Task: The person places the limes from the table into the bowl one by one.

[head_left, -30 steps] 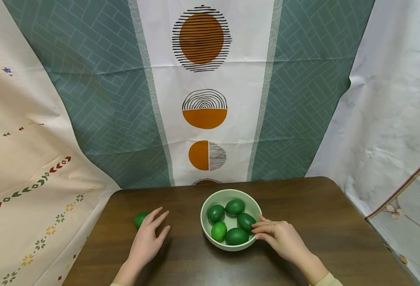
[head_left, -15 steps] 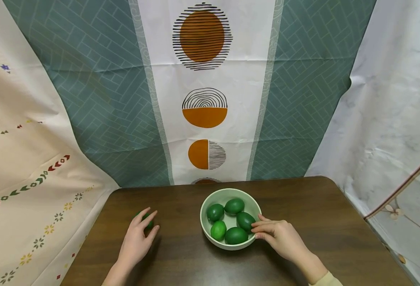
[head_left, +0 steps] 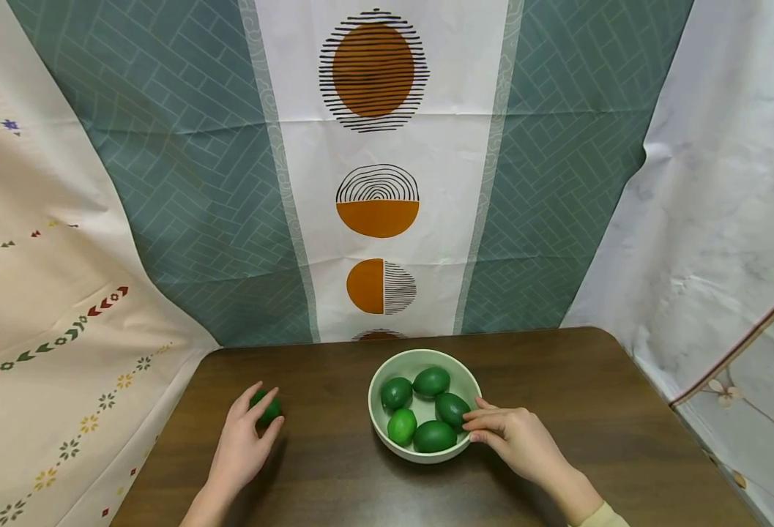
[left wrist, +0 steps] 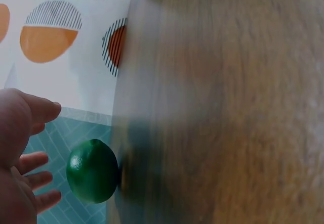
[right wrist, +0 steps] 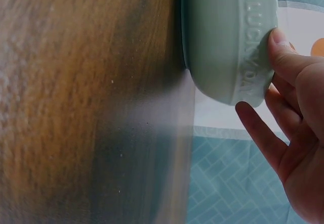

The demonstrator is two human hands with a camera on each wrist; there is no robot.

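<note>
My left hand (head_left: 240, 443) hovers by a single dark green lime (head_left: 271, 414) on the left of the table, fingers spread and partly covering it from above. In the left wrist view a gap shows between those fingers and the lime (left wrist: 92, 172). At the right side of a pale green bowl (head_left: 426, 457), my right hand (head_left: 523, 440) pinches the rim. The right wrist view shows its thumb on the bowl's outer wall (right wrist: 223, 37), with other fingers at the rim. Inside lie several dark green limes (head_left: 435, 436) and one brighter green lime (head_left: 402, 426).
A dark brown wooden table (head_left: 334, 483) carries everything. Behind it hangs a teal and white curtain (head_left: 380, 146) with orange circles. Cream patterned cloth (head_left: 44, 366) borders the left side, and pale marbled cloth (head_left: 709, 219) the right.
My left hand has moved left and slightly down, from the right of the lone lime to over it. The right hand and the bowl keep their place.
</note>
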